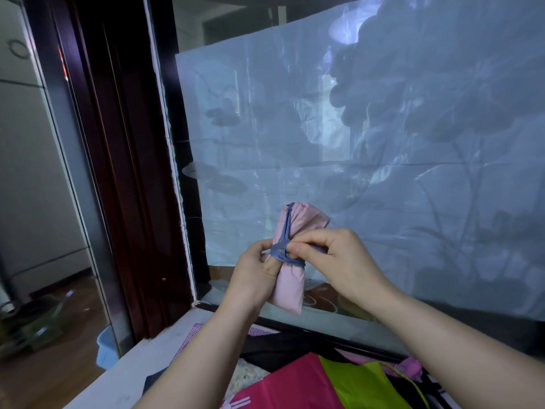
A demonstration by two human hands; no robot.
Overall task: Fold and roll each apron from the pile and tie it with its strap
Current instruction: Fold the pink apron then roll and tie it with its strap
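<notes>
Pinches the blue-grey strap (279, 251) between thumb and forefinger of the right hand (339, 261), at the waist of the roll. Grips the pink apron (290, 287) from the other side with the curled fingers of the left hand (255, 271), just under the strap band. Holds the bundle upright in the air, in front of the window glass (383, 143) and above the far edge of the white ledge (129, 376). Looks folded and rolled into a tight, plump cylinder; shows one length of strap running up the side to the top end and a band wound round the middle. Seems to be at the tying step for this apron, with the knot probably not yet finished. Leaves more work below: shows a pile (295, 385) of flat aprons, magenta, lime green, black and checked, against the ledge's far edge toward the right, none rolled as far as can be seen.
</notes>
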